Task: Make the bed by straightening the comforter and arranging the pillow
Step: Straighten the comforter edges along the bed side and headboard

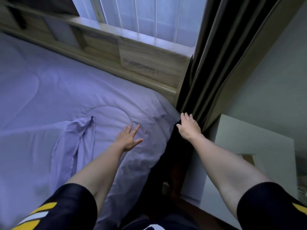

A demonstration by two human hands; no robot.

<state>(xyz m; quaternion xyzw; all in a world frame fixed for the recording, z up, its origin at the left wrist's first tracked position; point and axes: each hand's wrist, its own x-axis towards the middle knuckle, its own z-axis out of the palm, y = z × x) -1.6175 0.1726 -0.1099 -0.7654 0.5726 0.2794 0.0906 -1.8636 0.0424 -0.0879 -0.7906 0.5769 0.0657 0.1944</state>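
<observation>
A lavender quilted comforter (54, 90) covers the bed and drapes over its right edge. A folded-over flap of the same cloth (76, 140) lies wrinkled left of my left hand. My left hand (128, 138) is spread flat, fingers straight, on the comforter near the bed's right corner. My right hand (188, 127) reaches with straight fingers to the comforter's corner, beside the dark curtain; whether it touches the cloth I cannot tell. No pillow is in view.
A wooden headboard with shelves (132, 52) runs along the far side of the bed below a window (149, 15). A dark curtain (216, 63) hangs at the right. A pale cabinet (249, 146) stands right of a narrow dark gap (172, 163).
</observation>
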